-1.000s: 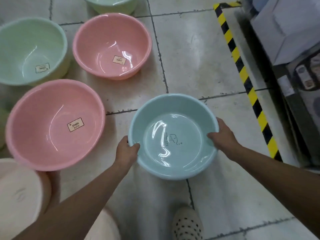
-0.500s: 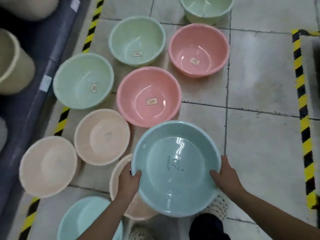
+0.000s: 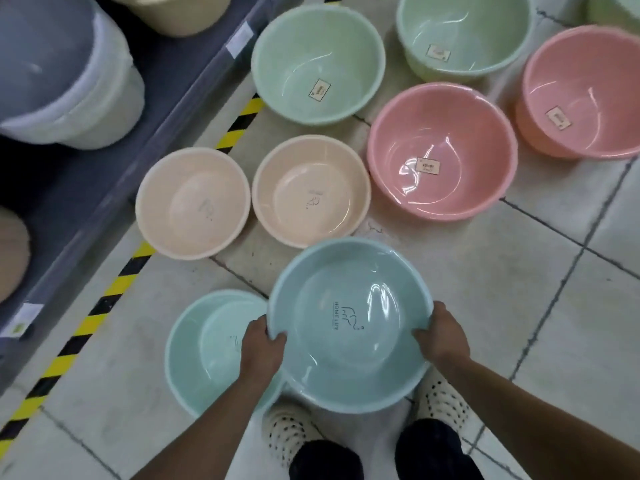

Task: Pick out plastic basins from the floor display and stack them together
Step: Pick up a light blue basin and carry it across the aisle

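I hold a pale blue basin (image 3: 349, 323) with a "HOME LIFE" print above the floor, over my feet. My left hand (image 3: 261, 348) grips its left rim and my right hand (image 3: 441, 336) grips its right rim. A second pale blue basin (image 3: 211, 351) sits on the floor just left of it, partly under my left hand. Two beige basins (image 3: 194, 202) (image 3: 310, 190) lie beyond, then two pink basins (image 3: 443, 150) (image 3: 585, 91) to the right and two green basins (image 3: 317, 64) (image 3: 464, 32) at the back.
A grey shelf (image 3: 114, 161) with large buckets (image 3: 59, 74) runs along the left, edged by yellow-black floor tape (image 3: 114, 289). My two spotted shoes (image 3: 291, 434) stand under the held basin. Bare tiled floor (image 3: 554, 306) lies to the right.
The view has swung further left and the held blue basin has moved with it, now beside the blue basin on the floor. Both hands keep their grip on its rim.
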